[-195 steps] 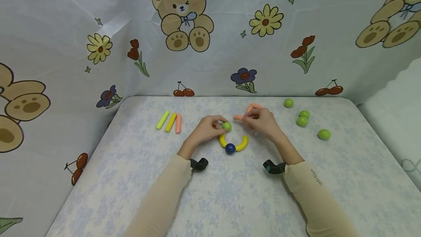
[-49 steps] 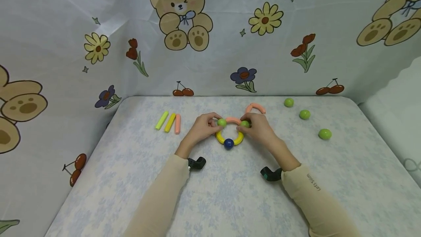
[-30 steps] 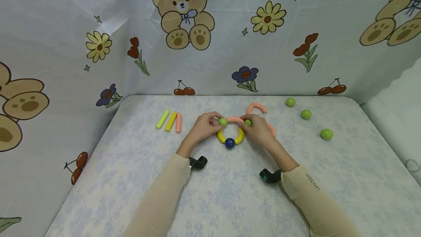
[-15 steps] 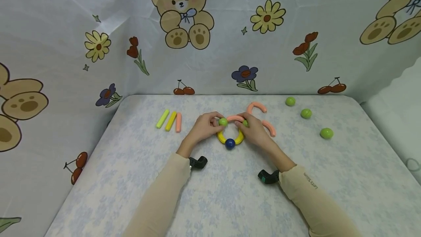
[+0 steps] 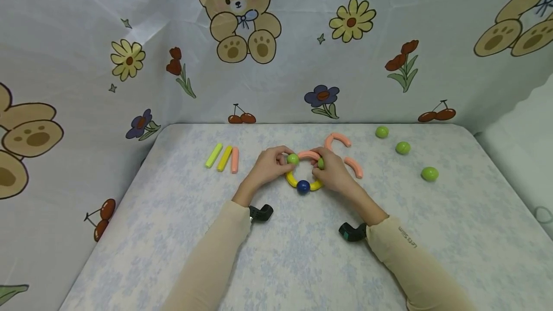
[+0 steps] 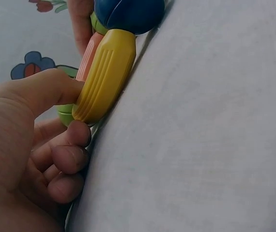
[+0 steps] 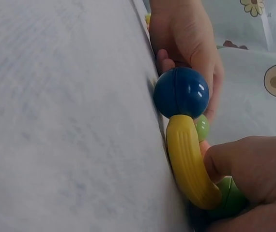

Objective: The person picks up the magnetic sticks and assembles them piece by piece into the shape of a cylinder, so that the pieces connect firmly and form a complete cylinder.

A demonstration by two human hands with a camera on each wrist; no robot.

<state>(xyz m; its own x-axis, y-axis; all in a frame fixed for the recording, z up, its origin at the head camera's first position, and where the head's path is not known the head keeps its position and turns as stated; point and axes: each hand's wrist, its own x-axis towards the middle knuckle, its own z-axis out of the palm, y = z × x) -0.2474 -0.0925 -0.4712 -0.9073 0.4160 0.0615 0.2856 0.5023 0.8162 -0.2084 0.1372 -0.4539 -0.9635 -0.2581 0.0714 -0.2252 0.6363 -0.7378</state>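
Note:
A small ring lies on the table, made of a blue ball (image 5: 303, 186), two yellow curved rods (image 5: 291, 180), a pink curved rod (image 5: 308, 155) and two green balls. At its left side my left hand (image 5: 269, 167) pinches one green ball (image 5: 293, 159); in the left wrist view the thumb presses near the end of a yellow rod (image 6: 106, 75). On the ring's right my right hand (image 5: 336, 169) grips the other green ball (image 5: 321, 163), partly hidden by fingers. The right wrist view has that thumb beside the second yellow rod (image 7: 186, 157), which joins the blue ball.
Two loose pink curved rods (image 5: 354, 167) lie beyond and beside my right hand. Farther right are three green balls (image 5: 403, 148). To the left sit three straight rods: light green (image 5: 213, 156), yellow (image 5: 224, 159) and pink (image 5: 235, 160). A patterned cloth (image 5: 276, 76) hangs behind the table.
Since the earliest frame, a pink curved rod and a second green ball have joined the ring, closing its far side. My right hand moved left onto that ball. Lately it has shifted only slightly.

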